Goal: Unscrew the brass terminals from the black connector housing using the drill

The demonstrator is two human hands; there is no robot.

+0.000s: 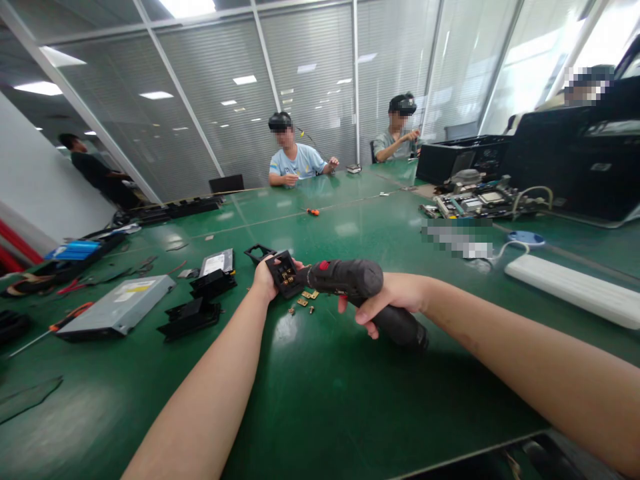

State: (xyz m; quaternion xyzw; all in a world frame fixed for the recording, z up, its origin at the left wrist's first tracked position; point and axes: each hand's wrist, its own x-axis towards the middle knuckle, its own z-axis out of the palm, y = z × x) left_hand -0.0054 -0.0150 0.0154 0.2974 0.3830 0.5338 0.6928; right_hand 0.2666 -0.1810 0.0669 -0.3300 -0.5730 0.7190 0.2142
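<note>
- Hands working together above the green table: left hand is closing around a small black socket block, tilting its open face with brass contacts toward the tool so the tip can reach in.
- Right hand is gripping a dark electric screwdriver by its handle, holding the barrel level and its nose pressing at the block's face.
- Loose brass pieces are lying on the mat just under the block, near both hands.
- Left of the hands: black plastic brackets, a hard drive and a silver optical drive, spread flat, well apart from the block.
- Farther right: a motherboard beside an open black computer case; a white bar is lying nearer.
- An orange-handled screwdriver is lying mid-table.
- Room: glass partitions with blinds, ceiling lights; two seated people are working at the far end, another is standing far left.
</note>
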